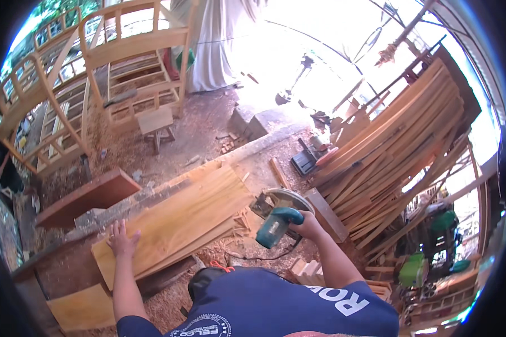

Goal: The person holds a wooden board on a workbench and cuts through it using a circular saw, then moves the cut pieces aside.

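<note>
A wide yellowish wooden board (pixel 180 210) lies slantwise on top of other boards on a low bench. My left hand (pixel 122 240) rests flat on its near left end, fingers spread. In my right hand (pixel 308 224) is a teal circular saw (pixel 275 226), gripped by its rear handle. The saw sits just past the board's right end; its round guard (pixel 289 199) faces away from me. Whether the blade touches the wood is hidden. Short offcut slivers (pixel 243 220) lie between the board's end and the saw.
Wooden bed or chair frames (pixel 135 48) stand at the far left beside a small stool (pixel 156 121). A reddish plank (pixel 90 196) lies left of the bench. Long stacked timber (pixel 399 140) leans at the right. A cord (pixel 264 258) runs below the saw over sawdust.
</note>
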A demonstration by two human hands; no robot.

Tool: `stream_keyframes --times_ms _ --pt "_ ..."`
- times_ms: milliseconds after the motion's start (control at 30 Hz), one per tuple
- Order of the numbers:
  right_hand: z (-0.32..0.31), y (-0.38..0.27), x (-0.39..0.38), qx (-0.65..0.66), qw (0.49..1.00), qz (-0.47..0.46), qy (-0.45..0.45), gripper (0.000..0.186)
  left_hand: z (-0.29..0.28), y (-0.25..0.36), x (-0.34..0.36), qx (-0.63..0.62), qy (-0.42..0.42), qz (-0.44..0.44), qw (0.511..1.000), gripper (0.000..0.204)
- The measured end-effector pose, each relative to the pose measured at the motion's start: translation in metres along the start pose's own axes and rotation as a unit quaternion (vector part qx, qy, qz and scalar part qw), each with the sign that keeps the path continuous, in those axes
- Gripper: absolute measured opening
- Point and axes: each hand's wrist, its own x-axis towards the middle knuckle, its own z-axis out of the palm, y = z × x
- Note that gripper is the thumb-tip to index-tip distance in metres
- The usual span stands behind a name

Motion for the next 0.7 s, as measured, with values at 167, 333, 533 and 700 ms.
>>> stream_keyframes --times_ms 167,333,533,700 --pt "-0.017 0.035 -0.023 -0.193 0.979 0.052 -0.027 0.031 0.009 -0.01 0.007 -0.033 0.026 0.011 0.999 0.084" --pt "-0.01 0.157 -0.063 -0.281 0.928 0.208 -0.126 0.039 0.047 -0.005 -0.057 -0.066 0.126 -0.046 0.989 0.075" --pt "-0.034 0.27 -0.113 -0.301 0.873 0.307 -0.23 0.046 0.091 0.02 -0.185 -0.075 0.169 -0.204 0.961 0.072" --pt "-0.058 0.318 -0.144 -0.235 0.882 0.362 -0.191 0.047 0.074 0.072 -0.23 -0.03 -0.017 -0.25 0.968 0.073"
